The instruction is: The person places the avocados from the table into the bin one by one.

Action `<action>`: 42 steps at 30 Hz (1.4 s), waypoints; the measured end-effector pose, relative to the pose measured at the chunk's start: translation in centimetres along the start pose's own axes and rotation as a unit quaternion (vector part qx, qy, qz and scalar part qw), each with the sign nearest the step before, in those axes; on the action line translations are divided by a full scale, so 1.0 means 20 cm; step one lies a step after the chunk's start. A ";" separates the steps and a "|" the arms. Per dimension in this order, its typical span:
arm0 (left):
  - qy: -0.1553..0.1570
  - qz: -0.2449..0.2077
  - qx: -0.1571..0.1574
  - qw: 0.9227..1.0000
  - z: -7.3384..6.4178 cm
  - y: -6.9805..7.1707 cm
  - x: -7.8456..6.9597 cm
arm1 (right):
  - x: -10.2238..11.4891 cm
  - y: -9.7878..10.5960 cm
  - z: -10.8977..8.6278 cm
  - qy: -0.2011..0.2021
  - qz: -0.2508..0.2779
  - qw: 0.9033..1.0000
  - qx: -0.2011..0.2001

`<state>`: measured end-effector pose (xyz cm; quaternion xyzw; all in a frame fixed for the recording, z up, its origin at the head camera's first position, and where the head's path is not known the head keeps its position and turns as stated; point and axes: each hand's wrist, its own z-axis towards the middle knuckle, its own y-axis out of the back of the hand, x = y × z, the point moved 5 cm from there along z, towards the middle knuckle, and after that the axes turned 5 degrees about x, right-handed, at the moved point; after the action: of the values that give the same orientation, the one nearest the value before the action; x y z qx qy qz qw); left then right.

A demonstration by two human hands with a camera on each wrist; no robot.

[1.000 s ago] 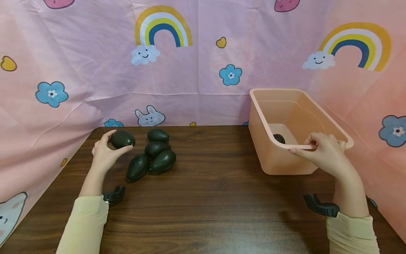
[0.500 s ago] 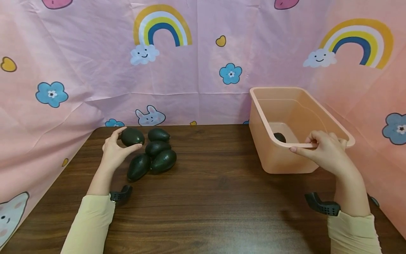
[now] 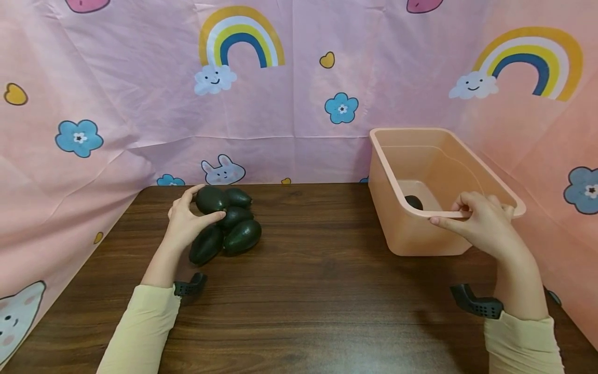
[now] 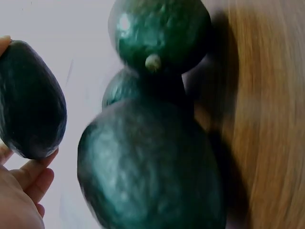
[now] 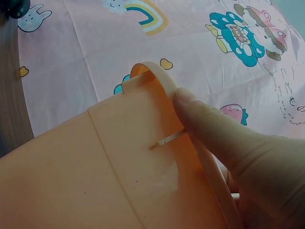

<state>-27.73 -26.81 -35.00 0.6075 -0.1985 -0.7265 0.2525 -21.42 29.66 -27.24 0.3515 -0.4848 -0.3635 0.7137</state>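
My left hand point(image 3: 187, 221) pinches a dark green avocado point(image 3: 210, 199) between thumb and fingers, over the left part of the table. In the left wrist view the held avocado point(image 4: 31, 100) stands apart from the others. Several more avocados point(image 3: 243, 237) lie bunched just right of and below that hand, partly hidden by it and by the held one. On the right, my right hand point(image 3: 483, 226) grips the near rim of a peach plastic bin point(image 3: 385, 208), with the thumb outside. One avocado point(image 3: 413, 202) lies inside the bin, partly covered by its wall.
A brown wood-grain table point(image 3: 322, 291) spans the space between the avocados and the bin. Behind it and along both sides hangs a pink printed cloth point(image 3: 289, 119). Each wrist wears a black mount point(image 3: 190, 285).
My left hand has carried the held avocado to the right, from beside the group to the group's upper left. The right hand keeps its grip on the bin's rim.
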 end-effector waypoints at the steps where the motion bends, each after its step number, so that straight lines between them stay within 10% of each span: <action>1: 0.000 0.000 0.002 1.000 0.00 -0.01 -0.01 | 0.00 0.00 0.00 0.001 0.000 1.000 -0.001; 42: -0.063 -0.022 0.021 0.998 0.06 -0.28 -0.30 | -0.02 0.00 0.02 0.002 0.003 1.000 -0.005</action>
<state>-28.77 -18.69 -33.44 0.5703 -0.2159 -0.7642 0.2103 -21.87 29.90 -27.23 0.3475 -0.4826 -0.3627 0.7175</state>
